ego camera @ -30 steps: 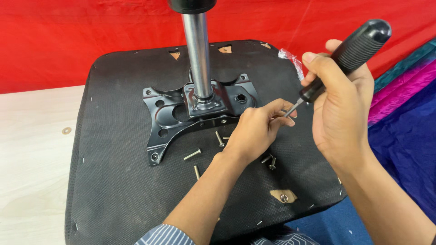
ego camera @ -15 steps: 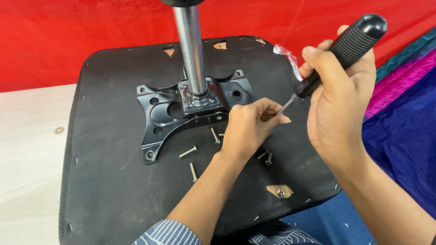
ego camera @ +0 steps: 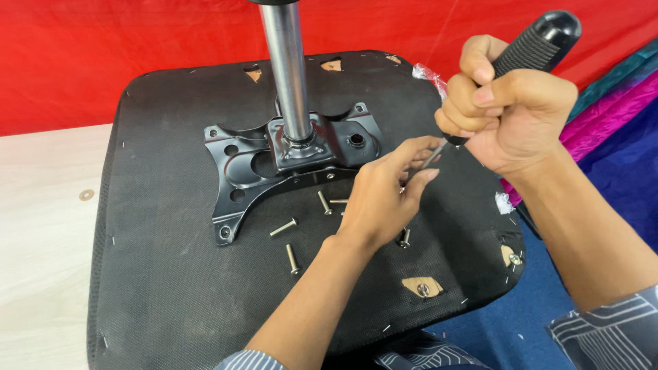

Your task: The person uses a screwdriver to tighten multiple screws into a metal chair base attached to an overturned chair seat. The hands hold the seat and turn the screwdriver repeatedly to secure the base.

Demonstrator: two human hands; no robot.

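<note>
An upturned black chair seat (ego camera: 164, 274) lies in front of me, with a black metal mounting plate (ego camera: 240, 164) and a chrome post (ego camera: 284, 68) at its middle. My right hand (ego camera: 510, 116) grips a screwdriver by its black ribbed handle (ego camera: 534, 41), tip pointing down-left. My left hand (ego camera: 380, 195) hovers over the seat's right side, its fingertips pinching around the screwdriver's thin shaft (ego camera: 430, 156); whether a screw sits at the tip is hidden. Several loose silver screws (ego camera: 282, 228) lie on the seat just left of my left hand.
A red cloth (ego camera: 103, 55) hangs behind the seat. A pale wooden floor (ego camera: 41, 226) lies to the left; blue and magenta fabric (ego camera: 617, 103) lies to the right. A crumpled clear plastic bag (ego camera: 428, 74) rests at the seat's far right edge.
The view has shifted so the seat sits further left. My right hand has tightened into a fist on the handle, and my left fingers stay at the screwdriver's tip.
</note>
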